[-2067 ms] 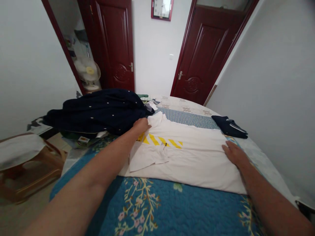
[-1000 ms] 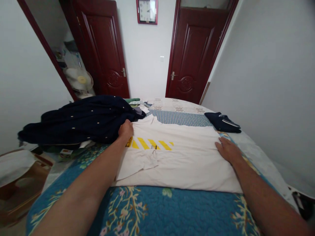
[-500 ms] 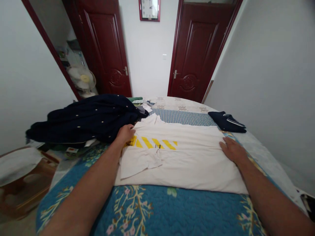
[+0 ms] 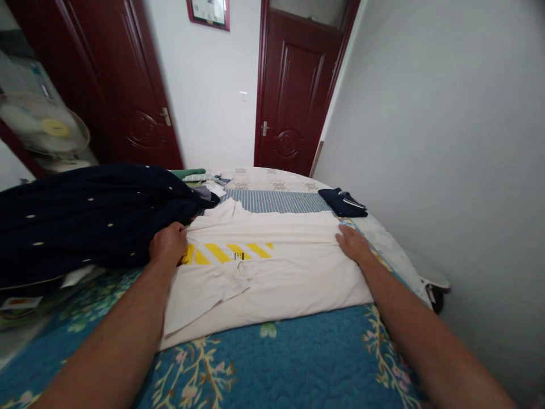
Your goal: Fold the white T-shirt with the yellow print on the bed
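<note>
The person's left hand (image 4: 168, 242) grips one end of the white T-shirt (image 4: 293, 272), lying on the blue floral quilt (image 4: 315, 352); the right hand (image 4: 354, 244) touches the opposite end, its grip unclear

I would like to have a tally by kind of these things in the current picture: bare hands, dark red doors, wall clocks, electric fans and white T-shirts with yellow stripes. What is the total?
Left hand and right hand: 2
Left door and right door: 2
Wall clock, partly cut off: 1
Electric fan: 1
White T-shirt with yellow stripes: 1
Total: 7
</note>
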### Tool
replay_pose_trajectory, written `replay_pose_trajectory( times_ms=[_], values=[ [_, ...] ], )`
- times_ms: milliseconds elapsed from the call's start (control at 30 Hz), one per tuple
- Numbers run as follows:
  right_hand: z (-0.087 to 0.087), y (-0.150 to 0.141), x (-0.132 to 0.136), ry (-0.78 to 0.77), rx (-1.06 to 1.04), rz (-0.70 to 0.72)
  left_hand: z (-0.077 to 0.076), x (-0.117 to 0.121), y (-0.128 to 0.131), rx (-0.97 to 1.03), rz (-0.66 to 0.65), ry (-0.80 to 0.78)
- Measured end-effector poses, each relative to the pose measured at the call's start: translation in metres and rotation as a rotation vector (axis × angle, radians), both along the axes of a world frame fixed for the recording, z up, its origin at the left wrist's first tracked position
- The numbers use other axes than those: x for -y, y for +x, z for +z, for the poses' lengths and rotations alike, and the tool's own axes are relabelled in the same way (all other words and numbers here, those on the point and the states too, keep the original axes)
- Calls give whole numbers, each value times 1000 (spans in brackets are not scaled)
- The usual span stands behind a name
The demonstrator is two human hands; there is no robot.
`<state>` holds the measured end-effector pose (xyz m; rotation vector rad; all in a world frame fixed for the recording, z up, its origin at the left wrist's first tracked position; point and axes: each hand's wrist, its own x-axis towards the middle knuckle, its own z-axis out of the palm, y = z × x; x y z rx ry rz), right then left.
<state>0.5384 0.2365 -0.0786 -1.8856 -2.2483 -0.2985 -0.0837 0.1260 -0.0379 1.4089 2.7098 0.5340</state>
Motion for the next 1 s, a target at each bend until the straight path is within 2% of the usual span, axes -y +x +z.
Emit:
replay_pose_trajectory(
  times_ms=[200,300,333,400,500,600,733,867,1000],
  values=[
    [31,-10,3,-137,90,-4,9,5,9,3,-16,-5],
    [48,-27,1,-96,99,-69,12,8,14,-6,-23,-7],
    [53,-37,0,-56,91,-47,12,9,15,-11,-26,-7],
    [57,-63,-1,-33,45,87,11,9,16,-22,-38,-4],
    [53,-107,-3,-139,-41,311,9,9,17,-35,-49,6],
    [41,-141,-10,-204,-48,386,9,10,17,-37,-41,0],
    [31,-162,-31,-198,-62,290,9,10,17,-43,-21,0],
    [31,-171,-54,-112,-90,231,7,10,17,-64,-27,5],
    [33,-178,-63,-66,-78,157,7,11,18,-78,-24,9]
  ],
)
